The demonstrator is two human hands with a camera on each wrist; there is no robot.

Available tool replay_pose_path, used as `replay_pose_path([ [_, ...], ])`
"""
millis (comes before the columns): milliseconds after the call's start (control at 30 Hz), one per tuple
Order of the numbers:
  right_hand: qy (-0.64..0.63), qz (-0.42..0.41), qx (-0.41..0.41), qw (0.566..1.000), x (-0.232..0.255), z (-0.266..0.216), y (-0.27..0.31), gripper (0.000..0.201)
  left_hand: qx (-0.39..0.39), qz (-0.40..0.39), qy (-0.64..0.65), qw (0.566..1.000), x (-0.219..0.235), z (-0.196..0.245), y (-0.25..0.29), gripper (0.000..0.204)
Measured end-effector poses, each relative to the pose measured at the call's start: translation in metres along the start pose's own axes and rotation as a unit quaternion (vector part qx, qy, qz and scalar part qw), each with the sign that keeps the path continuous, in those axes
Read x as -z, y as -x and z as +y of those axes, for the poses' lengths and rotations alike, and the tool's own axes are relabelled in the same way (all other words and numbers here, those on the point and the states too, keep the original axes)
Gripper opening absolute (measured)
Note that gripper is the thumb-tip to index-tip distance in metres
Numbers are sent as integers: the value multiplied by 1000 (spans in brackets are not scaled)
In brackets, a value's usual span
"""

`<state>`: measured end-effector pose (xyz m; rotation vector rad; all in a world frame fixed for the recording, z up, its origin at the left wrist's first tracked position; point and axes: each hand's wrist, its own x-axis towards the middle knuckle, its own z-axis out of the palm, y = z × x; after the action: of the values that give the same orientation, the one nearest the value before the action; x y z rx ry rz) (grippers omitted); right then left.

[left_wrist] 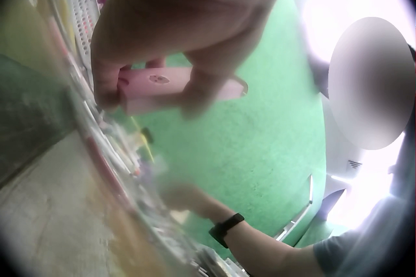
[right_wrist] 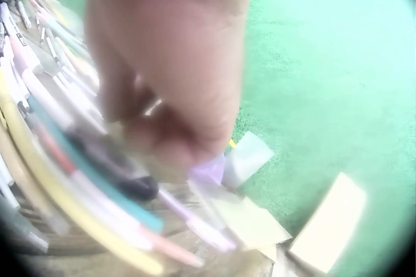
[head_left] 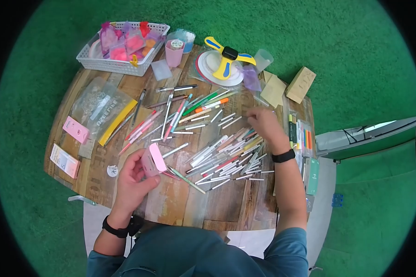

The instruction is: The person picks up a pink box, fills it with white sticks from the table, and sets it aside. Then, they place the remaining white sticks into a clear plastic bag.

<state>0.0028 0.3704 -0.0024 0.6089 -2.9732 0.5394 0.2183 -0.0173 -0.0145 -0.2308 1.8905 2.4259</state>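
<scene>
In the head view my left hand (head_left: 135,180) grips a small pink box (head_left: 153,160) near the table's front, thumb on one side and fingers on the other. The left wrist view shows the pink box (left_wrist: 156,88) held across the fingers of that hand (left_wrist: 188,24). My right hand (head_left: 263,125) is above the far right end of a heap of pens and refills (head_left: 231,157), its fingers curled. Up close, the right hand (right_wrist: 169,69) is blurred over the pens (right_wrist: 97,205); whether something is pinched in it I cannot tell.
A white basket (head_left: 138,68) with colourful pouches stands at the back left, beside a pink cup (head_left: 174,56). A yellow and blue three-armed object (head_left: 229,53) lies on plates. A wooden block (head_left: 301,85) is back right; a zip bag (head_left: 101,108) and boxes (head_left: 76,130) lie left.
</scene>
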Motion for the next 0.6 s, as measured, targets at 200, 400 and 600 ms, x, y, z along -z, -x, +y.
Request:
replay_pose_path([
  [200, 13, -29, -13, 999, 2, -1, -3, 16, 1, -4, -4, 1000, -2, 0, -1, 77],
  [400, 66, -47, 112, 990, -18, -24, -14, 9, -4, 2, -2, 1000, -1, 4, -1, 77],
  [600, 198, -115, 193, 954, -33, -40, -29, 13, 0, -4, -9, 1000, 0, 0, 0, 75],
])
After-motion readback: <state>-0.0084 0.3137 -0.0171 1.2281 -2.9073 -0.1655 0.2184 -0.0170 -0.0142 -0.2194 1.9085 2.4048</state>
